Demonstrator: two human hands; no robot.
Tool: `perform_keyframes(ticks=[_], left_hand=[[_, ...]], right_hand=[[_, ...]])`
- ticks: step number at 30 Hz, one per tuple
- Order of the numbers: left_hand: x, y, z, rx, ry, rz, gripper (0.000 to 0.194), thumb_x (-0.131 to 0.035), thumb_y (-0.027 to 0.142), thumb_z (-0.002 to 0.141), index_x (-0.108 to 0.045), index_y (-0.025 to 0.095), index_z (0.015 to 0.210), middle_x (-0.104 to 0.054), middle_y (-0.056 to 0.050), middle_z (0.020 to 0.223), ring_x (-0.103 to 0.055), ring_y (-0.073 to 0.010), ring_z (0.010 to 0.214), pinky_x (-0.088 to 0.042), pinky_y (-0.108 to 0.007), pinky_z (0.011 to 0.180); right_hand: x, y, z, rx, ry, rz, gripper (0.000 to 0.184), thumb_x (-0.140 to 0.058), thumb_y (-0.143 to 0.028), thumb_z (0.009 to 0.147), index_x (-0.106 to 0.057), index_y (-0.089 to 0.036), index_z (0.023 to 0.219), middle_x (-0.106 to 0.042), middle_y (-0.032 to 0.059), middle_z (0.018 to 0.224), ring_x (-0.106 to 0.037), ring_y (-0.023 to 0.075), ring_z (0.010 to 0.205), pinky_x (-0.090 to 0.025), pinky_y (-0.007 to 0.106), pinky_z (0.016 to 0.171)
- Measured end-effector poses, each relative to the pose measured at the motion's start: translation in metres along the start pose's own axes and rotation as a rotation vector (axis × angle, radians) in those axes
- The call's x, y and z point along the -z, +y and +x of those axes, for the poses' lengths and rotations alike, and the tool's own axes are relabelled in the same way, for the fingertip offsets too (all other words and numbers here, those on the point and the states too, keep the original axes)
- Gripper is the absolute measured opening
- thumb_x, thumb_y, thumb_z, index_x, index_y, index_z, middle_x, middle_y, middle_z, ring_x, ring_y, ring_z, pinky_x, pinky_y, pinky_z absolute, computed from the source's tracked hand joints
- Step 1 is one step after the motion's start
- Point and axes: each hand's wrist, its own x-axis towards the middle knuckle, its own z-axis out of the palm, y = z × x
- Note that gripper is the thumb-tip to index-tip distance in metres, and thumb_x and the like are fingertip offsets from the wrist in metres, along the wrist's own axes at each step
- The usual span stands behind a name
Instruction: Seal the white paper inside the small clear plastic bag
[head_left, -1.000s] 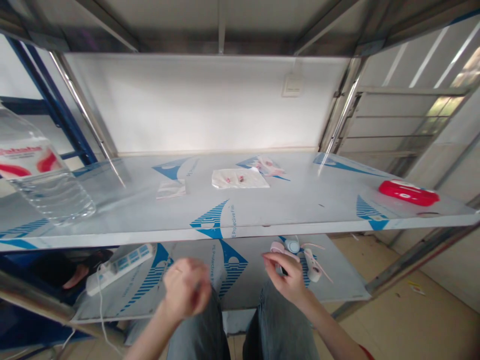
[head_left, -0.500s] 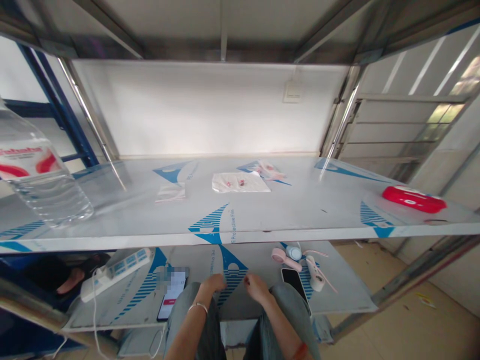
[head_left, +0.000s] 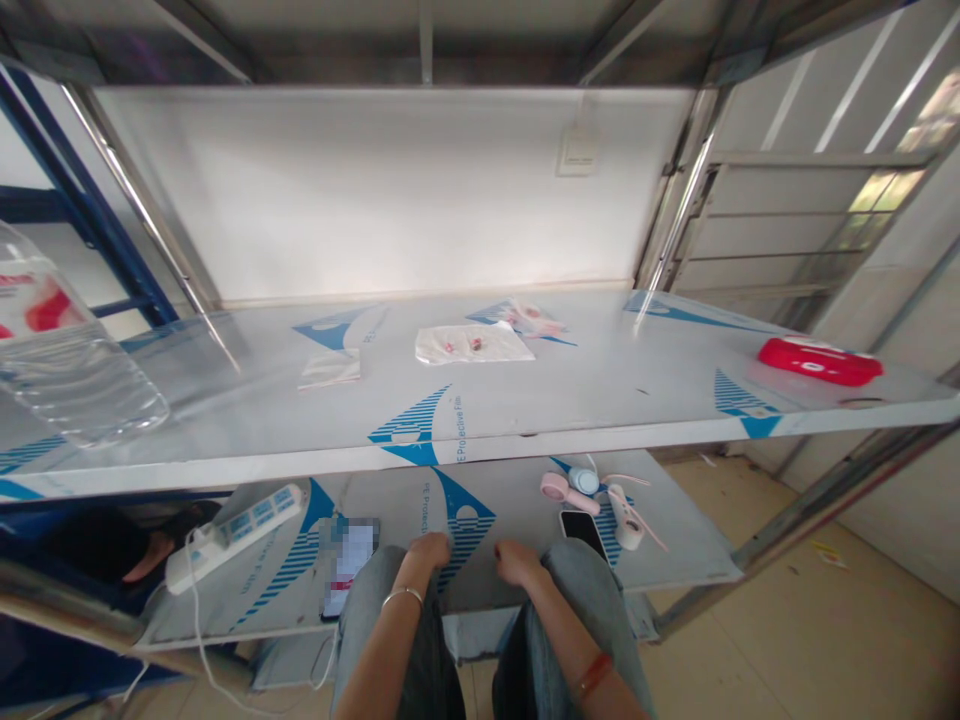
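My left hand [head_left: 430,552] is curled closed by the inner side of my left knee, a silver bangle on its wrist. Opposite it, my right hand [head_left: 517,562] is a loose fist by the right knee, with a reddish band farther up the forearm. Nothing sticks out of either fist, and a gap separates them. Left of my left knee lies a lit phone [head_left: 349,560], partly blurred out. A second phone [head_left: 584,534] with a dark screen is beside my right knee. Behind it are a pink handheld item [head_left: 570,493] and a white-and-pink device [head_left: 625,519].
On the upper shelf [head_left: 585,400] are a water bottle [head_left: 71,350], a small clear packet [head_left: 330,368], a white packet [head_left: 474,343], a pinkish packet [head_left: 534,320] and a red pack [head_left: 819,361]. A power strip [head_left: 236,535] lies low at left, near another person's foot [head_left: 150,555].
The view has tilted and shifted slightly, so the shelf and its things appear higher and a little to the left. My hands remain closed over my knees, a little farther apart.
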Motion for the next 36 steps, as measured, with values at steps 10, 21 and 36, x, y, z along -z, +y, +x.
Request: perform_keyframes(ticks=[10, 21, 36], left_hand=[[0.006, 0.013, -0.017, 0.102, 0.013, 0.135, 0.032, -0.048, 0.015, 0.082, -0.067, 0.006, 0.107, -0.064, -0.021, 0.113, -0.059, -0.0318, 0.107, -0.045, -0.036, 0.086], [0.008, 0.021, -0.040, -0.098, 0.200, -0.046, 0.034, -0.043, 0.025, 0.086, -0.063, 0.016, 0.112, -0.067, -0.009, 0.108, -0.059, -0.0232, 0.106, -0.041, -0.032, 0.092], [0.127, -0.009, -0.239, -0.299, 0.378, -0.536, 0.036, -0.063, 0.048, 0.075, -0.067, 0.036, 0.109, -0.068, 0.003, 0.110, -0.061, -0.0210, 0.105, -0.049, -0.029, 0.092]], right_hand=[[0.001, -0.001, 0.001, 0.084, 0.003, 0.142, 0.027, -0.050, -0.013, 0.080, -0.068, -0.015, 0.100, -0.066, 0.0131, 0.107, -0.061, 0.0279, 0.103, -0.046, 0.037, 0.085], [0.094, 0.106, 0.003, -0.088, 0.453, 0.209, 0.034, -0.048, -0.024, 0.078, -0.063, -0.010, 0.106, -0.064, 0.0145, 0.105, -0.059, 0.0255, 0.101, -0.042, 0.036, 0.093], [0.292, -0.001, -0.193, 0.388, -0.343, 0.287, 0.027, -0.057, -0.038, 0.081, -0.072, -0.027, 0.100, -0.067, 0.0079, 0.093, -0.063, 0.0177, 0.085, -0.050, 0.024, 0.074]])
